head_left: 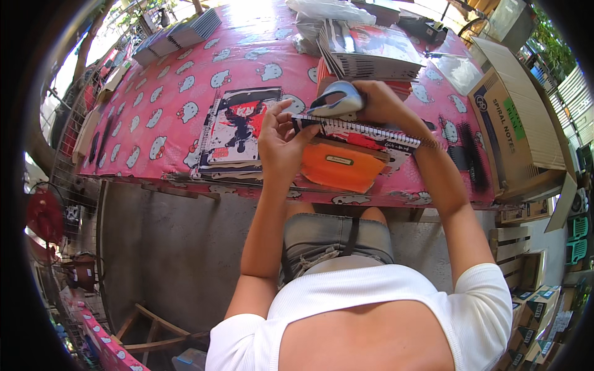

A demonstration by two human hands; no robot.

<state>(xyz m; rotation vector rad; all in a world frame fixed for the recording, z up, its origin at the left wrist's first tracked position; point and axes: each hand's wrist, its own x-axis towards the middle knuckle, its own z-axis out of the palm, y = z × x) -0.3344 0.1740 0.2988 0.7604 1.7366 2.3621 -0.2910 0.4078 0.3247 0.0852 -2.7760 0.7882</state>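
A spiral notebook (371, 133) with a red, black and white cover is held up at the table's front edge, its wire-bound spine on top. My left hand (281, 137) pinches the left end of that spine between thumb and fingers. My right hand (387, 105) is closed round a pale grey hand tool (337, 102) with a looped opening, just above the spine; its exact kind is unclear. Below the spine shows an orange panel (340, 168) with a small label. To the left of my left hand lies a stack of similar notebooks (238, 133).
The table has a pink patterned cover (158, 117). At the back stand a tall notebook stack (371, 52), plastic wrap (334, 9) and another notebook stack (179, 37). An open cardboard box (513, 123) stands at the right, near a dark bristly bundle (473, 154).
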